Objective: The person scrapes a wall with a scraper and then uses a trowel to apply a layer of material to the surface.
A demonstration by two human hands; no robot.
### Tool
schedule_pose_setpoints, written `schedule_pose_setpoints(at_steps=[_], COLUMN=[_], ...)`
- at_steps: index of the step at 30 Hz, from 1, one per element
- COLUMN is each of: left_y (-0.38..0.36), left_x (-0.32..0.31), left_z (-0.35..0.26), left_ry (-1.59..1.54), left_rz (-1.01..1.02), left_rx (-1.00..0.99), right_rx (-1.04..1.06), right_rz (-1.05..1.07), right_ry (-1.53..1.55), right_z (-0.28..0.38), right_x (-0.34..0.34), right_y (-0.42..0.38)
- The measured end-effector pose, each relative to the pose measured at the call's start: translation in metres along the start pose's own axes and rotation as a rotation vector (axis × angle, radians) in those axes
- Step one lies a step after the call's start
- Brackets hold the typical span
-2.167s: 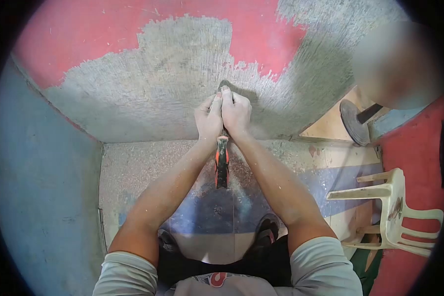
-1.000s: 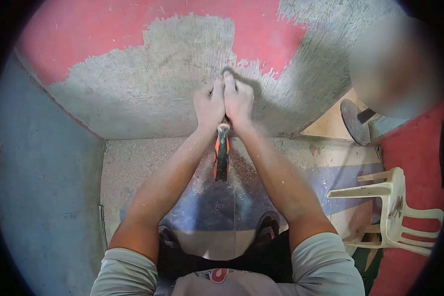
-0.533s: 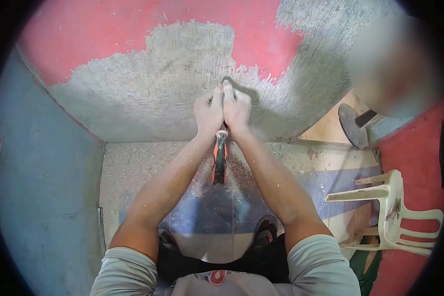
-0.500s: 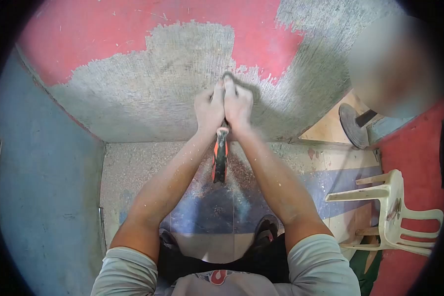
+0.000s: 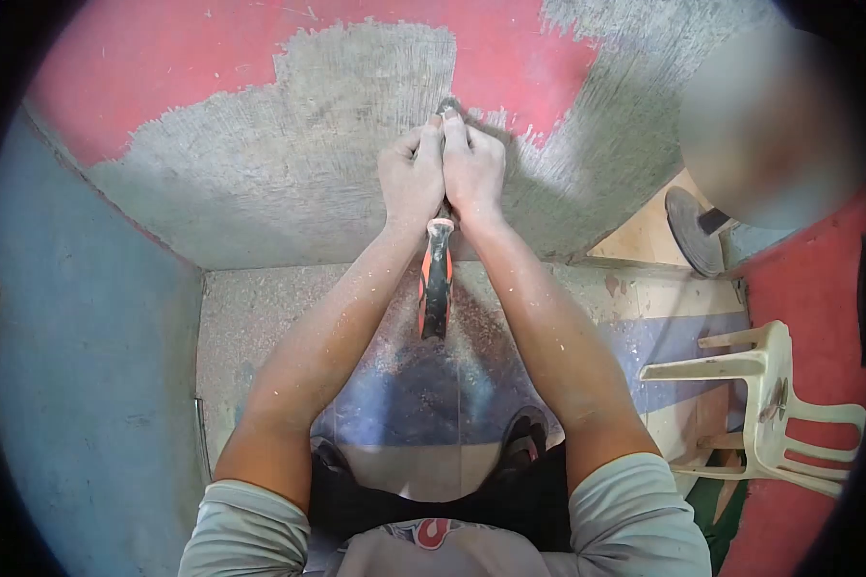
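Centrally, the left hand (image 5: 411,185) and right hand (image 5: 474,175) clamp together around the front of a scraper-like tool (image 5: 439,260), its tip at the wall (image 5: 221,183), upper centre. It looks light, stiff, perhaps slippery with dust; the orange-and-black grip (image 5: 437,293) seems the surest hold.

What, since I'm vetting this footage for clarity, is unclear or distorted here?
Head view: black rounded borders darken the corners; a round blur hides whatever lies behind it, upper right. Head view: a soft shadow falls on the wall beside the right hand. Head view: the tool and chair look fairly sharp.
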State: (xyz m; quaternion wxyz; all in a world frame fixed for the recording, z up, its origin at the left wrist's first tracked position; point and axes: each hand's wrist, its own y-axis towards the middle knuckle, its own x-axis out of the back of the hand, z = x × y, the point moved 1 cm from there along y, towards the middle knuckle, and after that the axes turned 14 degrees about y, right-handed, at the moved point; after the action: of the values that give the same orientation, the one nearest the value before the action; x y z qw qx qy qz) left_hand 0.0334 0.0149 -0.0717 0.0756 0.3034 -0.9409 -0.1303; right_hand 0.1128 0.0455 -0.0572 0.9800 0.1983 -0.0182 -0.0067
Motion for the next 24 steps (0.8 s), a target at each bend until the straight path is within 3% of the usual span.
schedule_pose_setpoints(at_steps=[3, 5, 8, 9, 13, 17, 20, 24], left_y=[-0.012, -0.013, 0.004, 0.004, -0.003, -0.006, 0.005, -0.009], left_x=[-0.003, -0.004, -0.001, 0.002, 0.001, -0.002, 0.001, 0.004], left_z=[0.027, 0.046, 0.009, -0.005, 0.03, 0.035, -0.006, 0.029], left_ry=[0.081, 0.055, 0.062, -0.005, 0.182, 0.055, -0.083, 0.17], left_rz=[-0.075, -0.05, -0.061, -0.006, -0.081, -0.043, 0.011, -0.07], left_rx=[-0.07, -0.021, -0.089, -0.001, -0.076, 0.0, 0.019, -0.123], right_rx=[0.092, 0.022, -0.001, -0.006, -0.041, -0.027, 0.045, 0.016], right_rz=[-0.033, -0.02, -0.017, -0.005, -0.035, -0.018, -0.035, -0.043], right_ry=[-0.082, -0.087, -0.001, 0.014, -0.052, 0.005, 0.024, 0.006], right_z=[-0.028, -0.024, -0.001, 0.01, -0.028, -0.021, 0.001, -0.033], right_x=[-0.003, -0.002, -0.002, 0.0, -0.007, -0.003, -0.004, -0.009], right_y=[-0.009, -0.01, 0.0, 0.002, -0.006, -0.008, 0.003, -0.01])
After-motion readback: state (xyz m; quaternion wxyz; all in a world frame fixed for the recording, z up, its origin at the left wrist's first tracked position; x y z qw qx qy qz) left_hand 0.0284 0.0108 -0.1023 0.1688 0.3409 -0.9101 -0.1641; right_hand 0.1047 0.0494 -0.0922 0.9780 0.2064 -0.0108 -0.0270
